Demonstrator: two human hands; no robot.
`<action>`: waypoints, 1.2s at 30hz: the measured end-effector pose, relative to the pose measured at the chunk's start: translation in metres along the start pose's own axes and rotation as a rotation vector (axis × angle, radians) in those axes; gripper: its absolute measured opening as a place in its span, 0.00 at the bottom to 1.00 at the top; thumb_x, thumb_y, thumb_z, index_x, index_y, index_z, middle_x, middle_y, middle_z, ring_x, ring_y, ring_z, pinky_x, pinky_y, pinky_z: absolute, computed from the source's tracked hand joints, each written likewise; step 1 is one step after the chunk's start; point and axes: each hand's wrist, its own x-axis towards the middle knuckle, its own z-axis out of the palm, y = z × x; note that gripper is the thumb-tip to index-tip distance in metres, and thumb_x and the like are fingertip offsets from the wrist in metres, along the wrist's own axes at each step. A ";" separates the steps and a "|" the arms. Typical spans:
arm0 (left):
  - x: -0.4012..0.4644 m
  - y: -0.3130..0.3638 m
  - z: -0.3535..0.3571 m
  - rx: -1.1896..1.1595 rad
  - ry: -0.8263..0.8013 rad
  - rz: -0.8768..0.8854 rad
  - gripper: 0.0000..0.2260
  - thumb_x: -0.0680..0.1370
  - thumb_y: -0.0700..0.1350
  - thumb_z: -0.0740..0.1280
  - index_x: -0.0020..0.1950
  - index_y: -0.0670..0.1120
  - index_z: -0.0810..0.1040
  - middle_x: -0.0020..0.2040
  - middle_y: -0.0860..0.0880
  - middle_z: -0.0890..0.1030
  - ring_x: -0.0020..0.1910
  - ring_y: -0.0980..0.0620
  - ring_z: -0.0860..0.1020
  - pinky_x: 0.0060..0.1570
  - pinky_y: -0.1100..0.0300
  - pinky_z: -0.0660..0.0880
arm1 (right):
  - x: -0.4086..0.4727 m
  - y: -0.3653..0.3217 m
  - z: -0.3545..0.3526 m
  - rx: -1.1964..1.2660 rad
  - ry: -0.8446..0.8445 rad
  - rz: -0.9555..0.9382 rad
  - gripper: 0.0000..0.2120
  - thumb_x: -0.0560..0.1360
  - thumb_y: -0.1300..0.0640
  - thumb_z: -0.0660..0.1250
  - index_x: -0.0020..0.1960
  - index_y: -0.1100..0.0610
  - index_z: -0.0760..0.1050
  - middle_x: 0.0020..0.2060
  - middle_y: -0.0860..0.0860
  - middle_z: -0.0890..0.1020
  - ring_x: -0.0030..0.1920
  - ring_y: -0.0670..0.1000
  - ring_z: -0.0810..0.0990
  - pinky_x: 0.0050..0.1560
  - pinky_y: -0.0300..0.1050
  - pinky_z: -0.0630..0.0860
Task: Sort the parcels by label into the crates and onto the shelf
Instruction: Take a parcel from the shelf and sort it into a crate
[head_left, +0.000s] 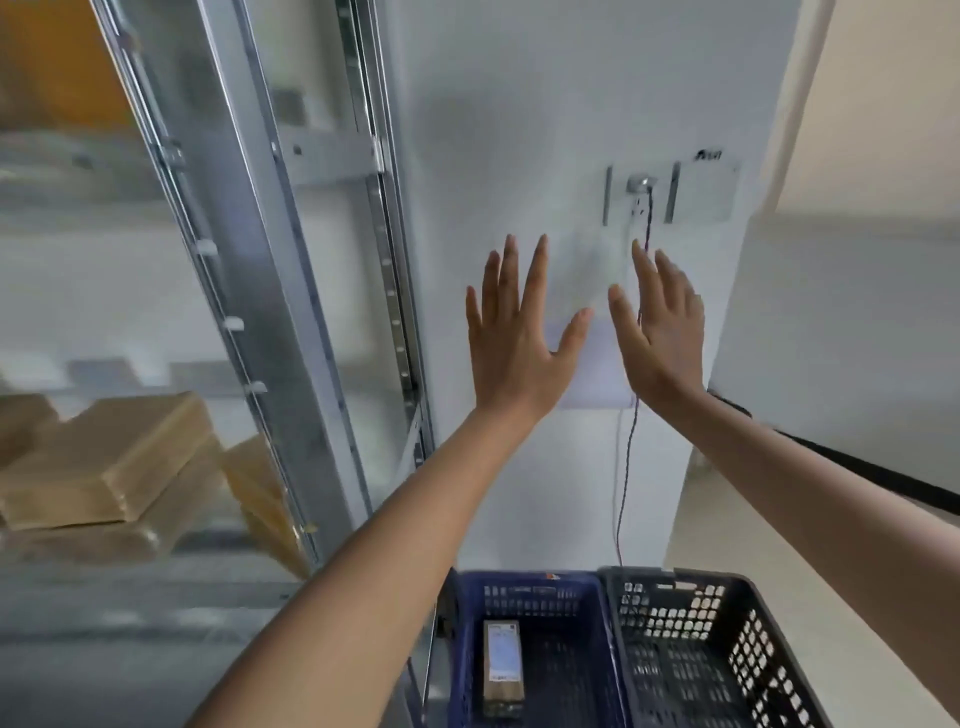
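My left hand (517, 332) and my right hand (660, 327) are both raised in front of a white wall with fingers straight and spread, holding nothing. Below them on the floor stands a blue crate (587, 613) with one brown labelled parcel (501, 667) lying inside. Beside it on the right is a black crate (748, 654); I see nothing in the part that shows. A metal shelf unit (291, 312) fills the left, with several brown parcels (109, 462) stacked on one level.
A socket plate (641, 192) on the wall has a dark cable (626, 467) hanging down toward the crates. A black strip (857, 467) runs along the right behind my forearm. Pale floor lies right of the black crate.
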 end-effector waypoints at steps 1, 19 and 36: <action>0.015 0.010 -0.013 0.021 -0.004 0.018 0.32 0.80 0.63 0.55 0.81 0.55 0.50 0.81 0.50 0.48 0.80 0.50 0.45 0.77 0.46 0.45 | 0.013 -0.011 -0.016 -0.017 0.009 -0.009 0.31 0.78 0.35 0.45 0.79 0.43 0.52 0.79 0.50 0.56 0.79 0.51 0.50 0.77 0.58 0.48; 0.170 0.160 -0.274 0.577 0.029 0.095 0.34 0.81 0.64 0.54 0.81 0.52 0.46 0.81 0.46 0.42 0.80 0.46 0.41 0.76 0.41 0.41 | 0.163 -0.194 -0.249 -0.309 -0.061 -0.480 0.33 0.81 0.36 0.48 0.81 0.47 0.45 0.80 0.54 0.46 0.80 0.56 0.43 0.78 0.60 0.44; 0.033 0.039 -0.560 0.884 0.052 -0.155 0.36 0.80 0.68 0.52 0.81 0.52 0.44 0.81 0.45 0.42 0.80 0.45 0.42 0.75 0.37 0.45 | 0.021 -0.468 -0.183 -0.129 -0.158 -0.806 0.33 0.81 0.37 0.50 0.81 0.51 0.48 0.80 0.55 0.48 0.80 0.57 0.44 0.78 0.60 0.45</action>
